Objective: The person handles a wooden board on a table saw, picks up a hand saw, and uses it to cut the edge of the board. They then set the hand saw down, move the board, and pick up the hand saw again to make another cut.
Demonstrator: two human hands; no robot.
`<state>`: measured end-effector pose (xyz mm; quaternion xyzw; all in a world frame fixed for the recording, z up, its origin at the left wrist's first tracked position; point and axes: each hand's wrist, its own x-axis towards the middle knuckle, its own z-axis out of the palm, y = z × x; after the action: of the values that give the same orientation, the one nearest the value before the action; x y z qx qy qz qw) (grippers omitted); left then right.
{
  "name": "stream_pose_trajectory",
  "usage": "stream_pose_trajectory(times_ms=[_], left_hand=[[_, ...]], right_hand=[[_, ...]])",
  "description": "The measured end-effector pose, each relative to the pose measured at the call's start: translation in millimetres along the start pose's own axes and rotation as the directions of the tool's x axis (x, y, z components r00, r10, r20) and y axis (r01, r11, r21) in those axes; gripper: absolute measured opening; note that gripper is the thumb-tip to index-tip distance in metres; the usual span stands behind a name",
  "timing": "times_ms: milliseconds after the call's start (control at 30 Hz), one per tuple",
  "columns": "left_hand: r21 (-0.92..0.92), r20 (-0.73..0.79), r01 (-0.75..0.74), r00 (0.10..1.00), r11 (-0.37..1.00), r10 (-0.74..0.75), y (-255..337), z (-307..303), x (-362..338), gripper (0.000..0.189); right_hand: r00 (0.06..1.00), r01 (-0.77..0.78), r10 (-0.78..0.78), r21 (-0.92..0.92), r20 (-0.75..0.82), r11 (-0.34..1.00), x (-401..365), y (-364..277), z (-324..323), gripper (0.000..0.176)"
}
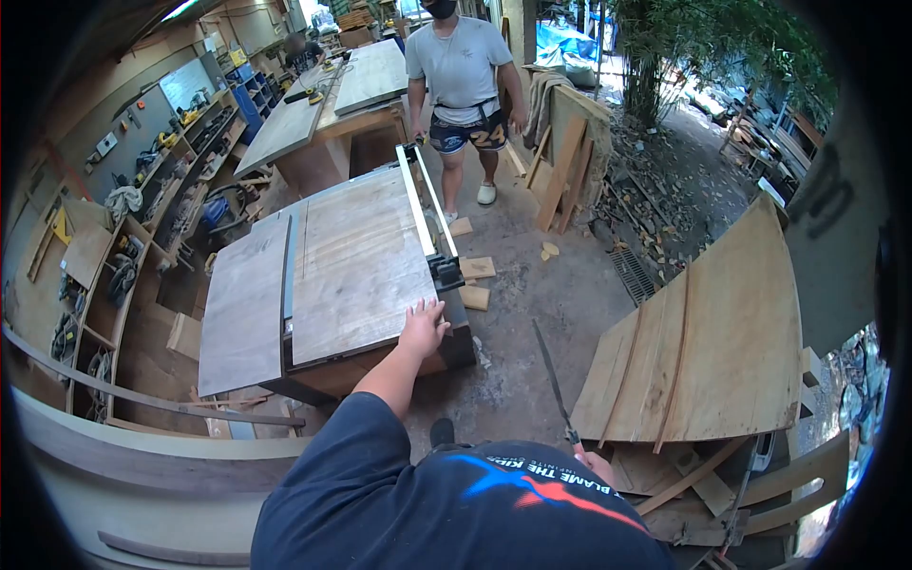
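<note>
Resting the left hand (pixel 425 329), with fingers open and spread, on the near corner of a big wooden tabletop (pixel 356 266), with a black block (pixel 446 273) just past the fingertips. Gripping a long thin tool (pixel 550 373) in the right hand (pixel 598 466), with fingers partly hidden but closed on its handle, and its tip pointing away from them. Seen around: a tall wooden board (pixel 731 332) right of those fingers, and a person (pixel 461 76) far past both hands.
</note>
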<state>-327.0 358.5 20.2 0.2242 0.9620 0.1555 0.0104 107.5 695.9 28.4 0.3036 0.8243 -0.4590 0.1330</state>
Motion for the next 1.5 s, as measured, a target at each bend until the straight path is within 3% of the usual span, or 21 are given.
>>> stream_pose_trajectory(times_ms=[300, 600, 700, 733, 800, 833, 867, 900, 933, 967, 1000, 1033, 1067, 1200, 1300, 1433, 1467, 1500], left_hand=[[-0.054, -0.003, 0.019, 1.0, 0.998, -0.019, -0.2, -1.9, -0.5, 0.063], [-0.069, -0.107, 0.097, 0.989, 0.993, -0.104, 14.3, -2.0, 2.0, 0.054], [-0.017, -0.178, 0.055, 0.982, 0.998, -0.057, 10.7, 2.8, 2.4, 0.049], [-0.048, -0.127, 0.15, 0.98, 0.987, -0.155, 11.1, -2.6, 5.0, 0.048], [-0.081, 0.019, 0.338, 0.941, 0.938, -0.338, 28.2, -34.4, 12.4, 0.047], [-0.116, 0.01, 0.329, 0.944, 0.937, -0.33, 17.6, -37.1, 18.0, 0.046], [-0.184, -0.109, 0.272, 0.95, 0.945, -0.294, 8.4, -38.2, 19.2, 0.045], [-0.169, -0.205, 0.227, 0.944, 0.959, -0.259, -12.1, -30.8, 27.5, 0.043], [-0.129, -0.273, 0.118, 0.95, 0.985, -0.149, -42.7, -21.5, 34.7, 0.045], [-0.001, -0.22, 0.209, 0.954, 0.978, -0.204, -58.9, -22.3, 39.6, 0.055], [0.163, -0.157, 0.245, 0.963, 0.956, -0.22, -68.3, -27.9, 42.8, 0.072], [0.211, -0.098, 0.291, 0.956, 0.933, -0.276, -70.0, -32.0, 45.9, 0.077], [0.262, -0.049, 0.333, 0.942, 0.906, -0.332, -70.1, -32.6, 46.4, 0.082], [0.279, -0.034, 0.282, 0.958, 0.918, -0.284, -85.6, -21.9, 47.7, 0.088], [0.275, -0.032, 0.249, 0.968, 0.929, -0.25, -91.8, -22.2, 53.5, 0.088], [0.254, -0.041, 0.227, 0.974, 0.94, -0.224, -106.8, -22.1, 65.8, 0.085], [0.231, -0.042, 0.221, 0.975, 0.947, -0.217, -109.2, -21.7, 66.8, 0.084], [0.208, -0.043, 0.212, 0.977, 0.955, -0.207, -110.7, -22.2, 67.1, 0.083]], right_hand=[[0.999, 0.036, -0.036, -0.014, 0.002, 0.999, -6.6, -1.0, 2.1, 0.055], [0.999, 0.024, -0.024, 0.011, -0.022, 1.0, -17.3, -8.3, 1.8, 0.052], [0.999, 0.013, -0.012, 0.038, -0.032, 0.999, -14.0, 9.9, 11.6, 0.052], [0.999, 0.005, -0.004, 0.041, -0.037, 0.999, -11.0, 21.0, 16.8, 0.052], [0.999, 0.04, -0.039, -0.018, 0.032, 0.999, -5.1, 17.9, 14.3, 0.052], [0.987, 0.153, -0.154, -0.028, -0.042, 0.988, 10.6, 52.0, 35.5, 0.051], [0.951, 0.299, -0.293, 0.059, -0.095, 0.952, 18.6, 54.2, 47.0, 0.048], [0.957, 0.282, -0.28, 0.02, -0.079, 0.959, 16.4, 43.8, 47.3, 0.044], [0.996, 0.064, -0.076, 0.214, 0.047, 0.975, -1.3, -10.6, 30.3, 0.039], [0.994, 0.022, -0.047, 0.236, 0.099, 0.972, -1.0, -29.1, 28.6, 0.034], [0.983, -0.115, 0.064, 0.306, 0.173, 0.945, 3.6, -35.9, 35.9, 0.032], [0.956, -0.245, 0.161, 0.363, 0.245, 0.899, 11.8, -39.7, 42.8, 0.03], [0.949, -0.244, 0.147, 0.356, 0.279, 0.902, 20.2, -44.7, 46.1, 0.03], [0.956, -0.057, -0.034, 0.301, 0.291, 0.952, 70.5, -42.9, 77.8, 0.03], [0.971, 0.185, -0.214, 0.236, 0.103, 0.954, 95.9, -66.0, 103.1, 0.031], [0.966, 0.106, -0.163, 0.272, 0.199, 0.957, 112.1, -90.8, 132.2, 0.03], [0.964, 0.105, -0.187, 0.369, 0.192, 0.923, 113.8, -91.4, 143.9, 0.029], [0.947, 0.248, -0.299, 0.326, 0.116, 0.912, 117.6, -86.6, 158.4, 0.027]])
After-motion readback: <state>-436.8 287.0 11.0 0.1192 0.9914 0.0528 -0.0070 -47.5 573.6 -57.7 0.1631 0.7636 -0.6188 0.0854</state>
